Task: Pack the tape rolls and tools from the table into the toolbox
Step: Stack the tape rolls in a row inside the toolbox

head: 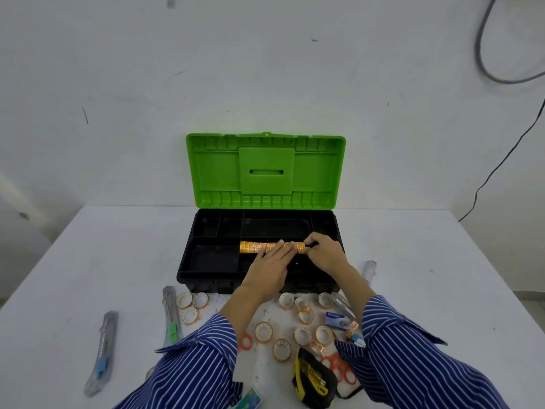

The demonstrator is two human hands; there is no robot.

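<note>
Both hands are down in the toolbox (203, 262) in the head view, working a stacked row of tape rolls (262, 247) laid on its side along the divider at the tray's middle. Left hand (269, 268) lies fairly flat, fingers extended over the top of the row, steadying rather than clamping it; right hand (323, 252) curls around the row's right end, pinching it closed. That row sits at the back of the front-right compartment, just right of the front-left one, which looks bare.

Judging by this, the step in hand is seating the row, and doing it well means keeping pressure at both ends so the rolls do not fan apart, then lowering it level until the compartment floor takes it before either hand lets go.

Plenty waits on the bench. Loose tape rolls (303, 335) lie scattered along the near edge between the striped sleeves (203, 364), with a trio (191, 304) just left of the left forearm. A utility knife (170, 317) with a green slider lies near the toolbox's front-left corner, and another with a blue slider (101, 349) lies well out toward the left edge. A tape measure (314, 376) in yellow and black sits at the near edge, orange scissors (339, 369) partly under the right sleeve, and a small blue box (337, 320) close by. The green lid (265, 169) stands open against the wall, so nothing blocks the tray; the forearms themselves cover several rolls, though.
</note>
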